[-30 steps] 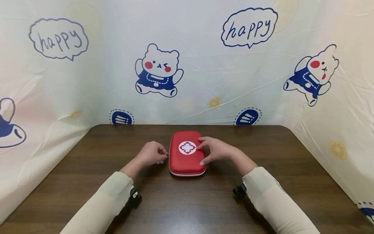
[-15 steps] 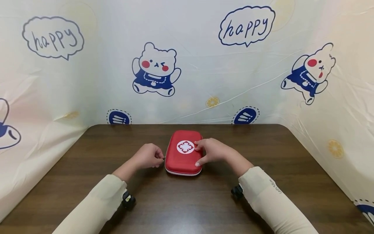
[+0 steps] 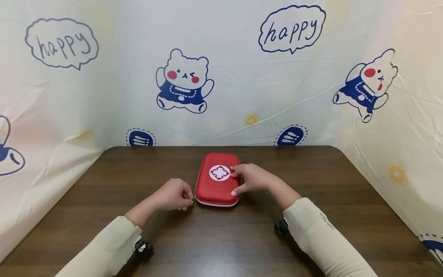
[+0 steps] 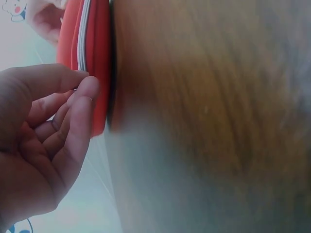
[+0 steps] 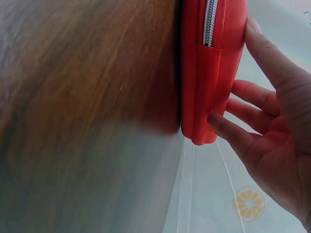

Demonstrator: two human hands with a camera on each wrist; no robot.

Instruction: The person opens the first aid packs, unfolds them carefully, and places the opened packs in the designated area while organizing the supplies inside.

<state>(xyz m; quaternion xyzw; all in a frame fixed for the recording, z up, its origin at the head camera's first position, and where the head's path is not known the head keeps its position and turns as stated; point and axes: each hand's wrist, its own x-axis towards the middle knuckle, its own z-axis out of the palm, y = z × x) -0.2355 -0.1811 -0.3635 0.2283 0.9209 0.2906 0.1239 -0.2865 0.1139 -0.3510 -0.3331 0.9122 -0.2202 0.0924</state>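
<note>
A red zippered first aid case (image 3: 212, 188) with a white cross emblem lies flat on the brown table. At its left side, close to the near corner, my left hand (image 3: 173, 195) pinches the zipper pull between thumb and forefinger; the pull itself is mostly hidden by the fingertips. The pale zipper (image 4: 83, 34) runs along the case's side beyond them in the left wrist view. My right hand (image 3: 254, 177) holds the case by its right edge, thumb and fingers spread over the top and side. In the right wrist view, silver zipper teeth (image 5: 209, 24) end at a red fabric strip.
The wooden table (image 3: 221, 246) reaches back to a pale cloth backdrop (image 3: 235, 88) printed with cartoon bears, which also lines both sides. Each sleeved forearm carries a small black wrist camera, the left one (image 3: 143, 250) and the right one (image 3: 282, 227).
My left hand has slid along the case's left side toward me. The case has turned slightly, and my right hand has stayed on its right edge.
</note>
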